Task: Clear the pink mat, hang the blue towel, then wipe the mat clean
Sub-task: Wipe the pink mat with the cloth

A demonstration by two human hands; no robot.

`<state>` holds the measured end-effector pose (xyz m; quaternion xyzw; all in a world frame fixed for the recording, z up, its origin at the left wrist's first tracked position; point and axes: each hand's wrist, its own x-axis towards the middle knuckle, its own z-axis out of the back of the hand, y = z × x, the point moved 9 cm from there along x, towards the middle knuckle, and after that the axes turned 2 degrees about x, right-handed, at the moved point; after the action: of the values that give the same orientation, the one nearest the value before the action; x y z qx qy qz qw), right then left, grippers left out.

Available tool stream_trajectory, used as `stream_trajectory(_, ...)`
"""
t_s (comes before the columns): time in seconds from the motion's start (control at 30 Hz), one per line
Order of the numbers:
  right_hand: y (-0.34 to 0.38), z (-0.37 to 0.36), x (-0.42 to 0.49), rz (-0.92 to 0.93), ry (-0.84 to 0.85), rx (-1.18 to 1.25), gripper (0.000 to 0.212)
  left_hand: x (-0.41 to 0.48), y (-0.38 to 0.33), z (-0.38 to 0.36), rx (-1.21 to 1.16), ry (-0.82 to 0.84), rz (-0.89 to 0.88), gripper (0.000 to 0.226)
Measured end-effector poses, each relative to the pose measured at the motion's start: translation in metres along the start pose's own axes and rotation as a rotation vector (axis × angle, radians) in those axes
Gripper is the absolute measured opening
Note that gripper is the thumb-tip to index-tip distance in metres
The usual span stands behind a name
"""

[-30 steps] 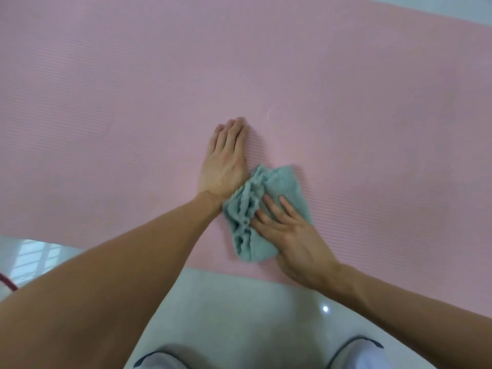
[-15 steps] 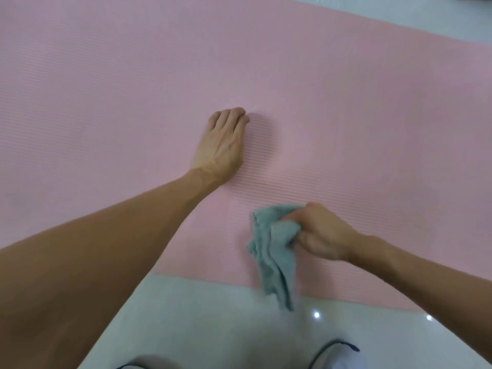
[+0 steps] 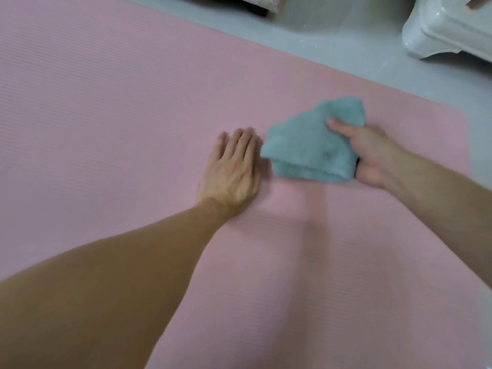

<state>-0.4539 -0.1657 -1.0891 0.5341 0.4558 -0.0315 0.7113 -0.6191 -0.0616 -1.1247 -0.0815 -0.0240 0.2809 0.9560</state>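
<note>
The pink ribbed mat (image 3: 106,129) fills most of the view and lies flat on the floor. My left hand (image 3: 233,169) rests flat on it, palm down, fingers straight and together. Just to its right my right hand (image 3: 370,153) grips a folded grey-green cloth (image 3: 308,145), thumb on top and fingers hidden underneath. The cloth lies against the mat near the mat's far right corner. No blue towel is in view.
Pale grey floor (image 3: 346,43) borders the mat along the far and right edges. A white plastic stool or stand (image 3: 447,27) sits at the top right. The base of a dark and beige object (image 3: 255,4) shows at the top edge.
My right hand lifted the cloth from the mat's near edge and carried it forward and right, now beside my left hand. The view has shifted toward the mat's far right corner.
</note>
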Motion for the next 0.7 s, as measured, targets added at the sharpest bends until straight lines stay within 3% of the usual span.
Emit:
stream_trajectory(0.1,0.058,-0.013,0.030,0.129,0.023,-0.054,0.019,0.001,0.002,0.000,-0.004,-0.019,0.011,0.058)
stream_trajectory(0.17,0.105,-0.018,0.047,0.327,-0.073,-0.187,0.025,0.001,0.002,0.000,0.004,-0.015,0.016,0.058)
stream_trajectory(0.3,0.180,-0.049,0.053,0.790,-0.491,-0.909,0.028,0.002,0.003,0.003,-0.005,-0.031,0.021,0.057)
stream_trajectory(0.37,0.185,-0.073,0.058,0.918,-0.564,-1.206,0.030,0.002,0.004,0.004,-0.008,-0.043,0.018,0.057)
stream_trajectory(0.43,0.164,-0.083,0.077,0.877,-0.510,-1.387,0.036,0.002,0.004,0.003,-0.009,-0.057,0.016,0.057)
stream_trajectory(0.57,0.088,-0.073,0.122,0.597,-0.295,-1.601,0.058,0.001,0.005,0.006,-0.022,-0.088,0.023,0.057)
stream_trajectory(0.7,0.091,-0.072,0.112,0.578,-0.262,-1.580,0.057,0.000,0.005,0.007,-0.023,-0.098,0.027,0.056)
